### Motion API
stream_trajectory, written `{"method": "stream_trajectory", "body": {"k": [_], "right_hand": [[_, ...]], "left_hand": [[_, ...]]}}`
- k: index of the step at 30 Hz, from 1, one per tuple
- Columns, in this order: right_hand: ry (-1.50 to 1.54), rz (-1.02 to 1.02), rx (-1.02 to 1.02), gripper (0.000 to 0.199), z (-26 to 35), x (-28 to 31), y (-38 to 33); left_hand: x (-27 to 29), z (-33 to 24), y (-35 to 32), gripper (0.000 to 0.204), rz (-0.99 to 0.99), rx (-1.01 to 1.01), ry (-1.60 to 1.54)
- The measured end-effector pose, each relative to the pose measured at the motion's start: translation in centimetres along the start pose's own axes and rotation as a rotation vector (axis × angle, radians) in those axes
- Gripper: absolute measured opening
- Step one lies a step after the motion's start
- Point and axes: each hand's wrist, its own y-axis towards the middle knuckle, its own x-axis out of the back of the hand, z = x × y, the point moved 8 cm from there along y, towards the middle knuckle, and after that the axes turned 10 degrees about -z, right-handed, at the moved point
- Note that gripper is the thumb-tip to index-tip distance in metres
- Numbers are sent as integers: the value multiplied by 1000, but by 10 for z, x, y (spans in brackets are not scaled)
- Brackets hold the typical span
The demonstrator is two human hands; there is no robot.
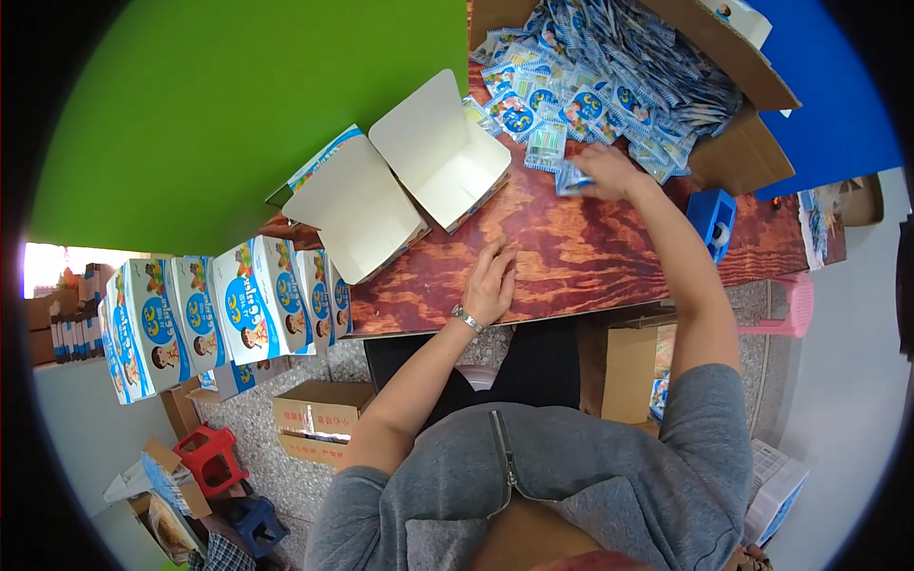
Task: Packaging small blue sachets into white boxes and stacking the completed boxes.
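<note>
My right hand [607,173] reaches to the near edge of a heap of small printed packets [609,95]. Its fingers are closed on one small blue-and-white packet [571,178]. My left hand [489,284], with a watch [467,319] on the wrist, rests on the wood-patterned table near its front edge. Its fingers are stretched out and hold nothing. Left of the heap stand two open boxes with white insides, a farther box [455,173] and a nearer box [367,214], their lids up.
A large cardboard carton [747,152] lies open behind the packets. On the right sits a blue tape dispenser [712,224]. Several closed printed boxes [249,300] stand in a row at left. A green panel [257,105] borders the table. Stools and cartons are on the floor.
</note>
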Motion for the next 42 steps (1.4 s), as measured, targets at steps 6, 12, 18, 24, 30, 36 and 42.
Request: {"method": "stream_trajectory", "body": {"k": [6,12,18,24,30,36,42], "right_hand": [[225,-108,-80,63,56,2,-45],[181,-131,-211,79,84,9,-61],[69,-258,164,65,157,16,-73],[482,-521,-24,59,144,25,-94],[844,-353,65,41,113,27,-41],[10,-530,-420,53,41,27,87],[50,-390,-230,56,51,-26,50]], "left_hand": [[-8,10,-5,47,53,117,-100],[-29,0,21,83,85,56,-54],[-34,-3,30,89,147,165,-227],[-37,-1,25,80,186,235,-277],[-9,3,15,59,158,139,-133],[18,-7,-7,37,163,-15,-48],[15,0,-11,38,166,5,-83]]}}
